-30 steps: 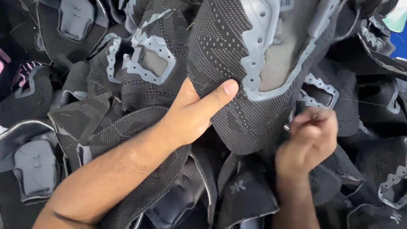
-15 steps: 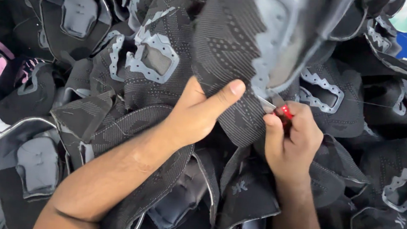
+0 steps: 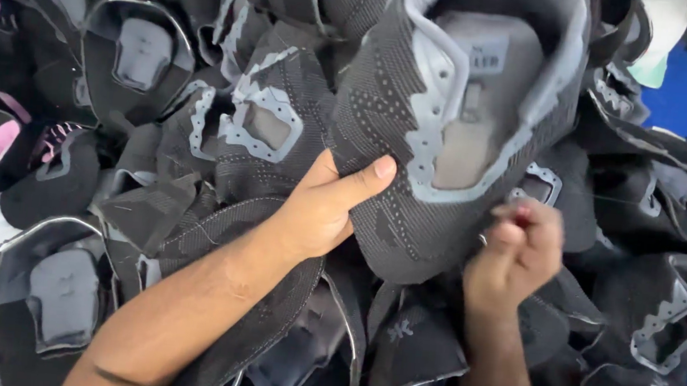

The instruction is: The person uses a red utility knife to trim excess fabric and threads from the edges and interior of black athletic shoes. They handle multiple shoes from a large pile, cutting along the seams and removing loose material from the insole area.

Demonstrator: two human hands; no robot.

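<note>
The left hand grips the dark grey knitted shoe upper with pale grey trim — thumb pressed flat on the outside, the other fingers tucked underneath. The upper is held up over the middle of the heap, its opening facing the camera. The right hand is closed and blurry, just beside the upper's lower edge, pinching a small red thing — too blurred to tell what it is. All around lies a pile of black and grey shoe uppers.

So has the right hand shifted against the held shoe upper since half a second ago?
Yes: the right hand has slipped slightly lower along the edge of the held shoe upper, the left hand gripping as before.
</note>
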